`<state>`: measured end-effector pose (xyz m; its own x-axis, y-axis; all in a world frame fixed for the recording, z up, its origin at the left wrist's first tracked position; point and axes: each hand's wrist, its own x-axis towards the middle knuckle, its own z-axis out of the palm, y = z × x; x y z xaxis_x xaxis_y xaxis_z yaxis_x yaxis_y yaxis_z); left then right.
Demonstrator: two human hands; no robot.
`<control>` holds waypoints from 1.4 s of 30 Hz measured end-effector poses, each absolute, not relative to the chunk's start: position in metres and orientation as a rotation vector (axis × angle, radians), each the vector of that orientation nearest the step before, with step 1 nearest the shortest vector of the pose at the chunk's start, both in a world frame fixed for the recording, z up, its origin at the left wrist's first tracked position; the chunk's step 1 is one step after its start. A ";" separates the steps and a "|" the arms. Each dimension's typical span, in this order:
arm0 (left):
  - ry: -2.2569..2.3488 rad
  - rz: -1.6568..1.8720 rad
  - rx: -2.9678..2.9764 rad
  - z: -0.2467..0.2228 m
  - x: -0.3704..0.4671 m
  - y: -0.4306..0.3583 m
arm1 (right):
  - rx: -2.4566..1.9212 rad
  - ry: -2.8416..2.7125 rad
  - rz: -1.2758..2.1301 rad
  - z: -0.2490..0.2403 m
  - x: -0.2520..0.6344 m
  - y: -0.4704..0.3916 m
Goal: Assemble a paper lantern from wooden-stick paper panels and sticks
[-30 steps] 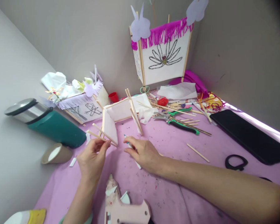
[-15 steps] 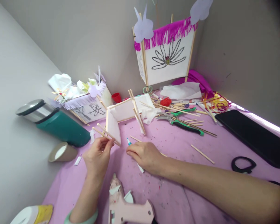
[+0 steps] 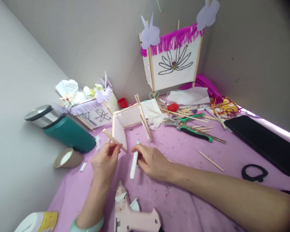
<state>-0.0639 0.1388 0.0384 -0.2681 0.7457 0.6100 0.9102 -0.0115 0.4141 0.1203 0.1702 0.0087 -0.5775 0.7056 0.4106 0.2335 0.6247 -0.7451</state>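
My left hand (image 3: 105, 164) is closed, thumb and fingertips pinching thin wooden sticks (image 3: 111, 137) at the near end of a folded white paper frame (image 3: 119, 130). Whether these sticks are fixed to the frame I cannot tell. The frame stands on the purple tablecloth, its panels edged with sticks. In my right hand (image 3: 153, 162) is a white marker (image 3: 133, 166), gripped between thumb and fingers, its blue tip pointing away from me. The marker is a little right of the frame's near end, apart from it. A pale pink glue gun (image 3: 137, 217) lies in front of both hands.
At left are a tilted green bottle (image 3: 69, 133), a brown cup (image 3: 69, 158) and a decorated paper lantern (image 3: 96, 116). A fringed lantern (image 3: 175, 64) stands behind. Green-handled pliers (image 3: 183, 125) lie among loose sticks. A black phone (image 3: 263, 143) and black scissors (image 3: 255, 173) are right.
The marker has turned in my right hand, its white body now standing up from the fingers. The sticks in my left hand have shifted and now look closer together. The view has moved slightly.
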 end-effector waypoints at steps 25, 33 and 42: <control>-2.166 -1.206 -1.741 0.037 -0.065 0.140 | -0.560 -1.160 1.387 0.048 0.062 0.194; -2.170 -1.244 -1.747 0.039 -0.062 0.139 | -0.500 -1.104 1.462 0.050 0.061 0.193; -2.174 -1.260 -1.756 0.035 -0.066 0.140 | -0.509 -1.119 1.463 0.050 0.060 0.193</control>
<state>-0.0657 0.1396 0.0346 -0.3422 0.7800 0.5240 0.8423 0.0075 0.5390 0.0598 0.1928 0.0500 -0.2389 0.9297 0.2802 -0.5135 0.1239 -0.8491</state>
